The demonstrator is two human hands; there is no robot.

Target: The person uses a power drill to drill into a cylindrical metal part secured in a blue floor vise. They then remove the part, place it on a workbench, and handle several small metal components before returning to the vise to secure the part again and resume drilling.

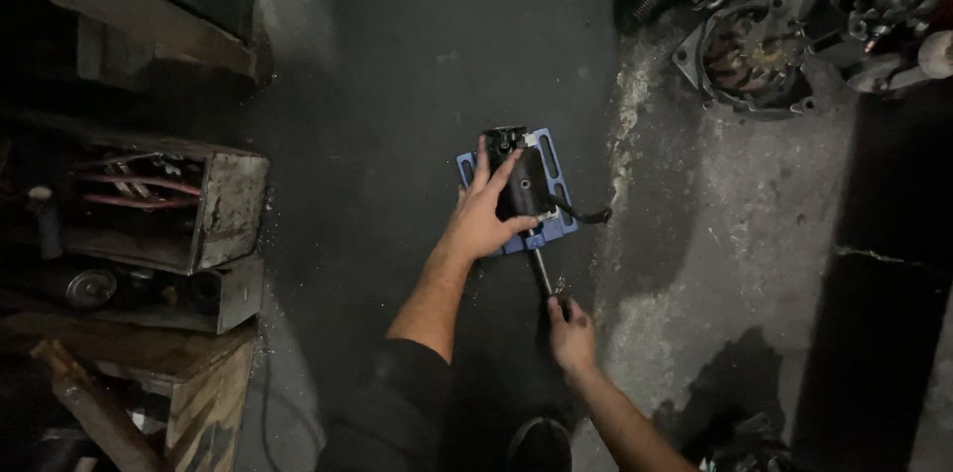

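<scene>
A black cylindrical motor (526, 184) lies on a small blue slotted plate (551, 159) on the dark floor. My left hand (486, 209) presses down on the motor's body, fingers spread over it. My right hand (570, 331) grips the handle of a long thin tool (542, 271) whose shaft points up into the motor's near end. A black cable (581, 214) curls out from the motor's right side.
Several dismantled alternator housings and metal parts (754, 55) lie at the top right. An open metal box with red wiring (169, 199) and wooden boards (189, 373) stand at the left. My shoe (541, 444) shows at the bottom. Pale, cracked concrete (754, 234) spreads to the right.
</scene>
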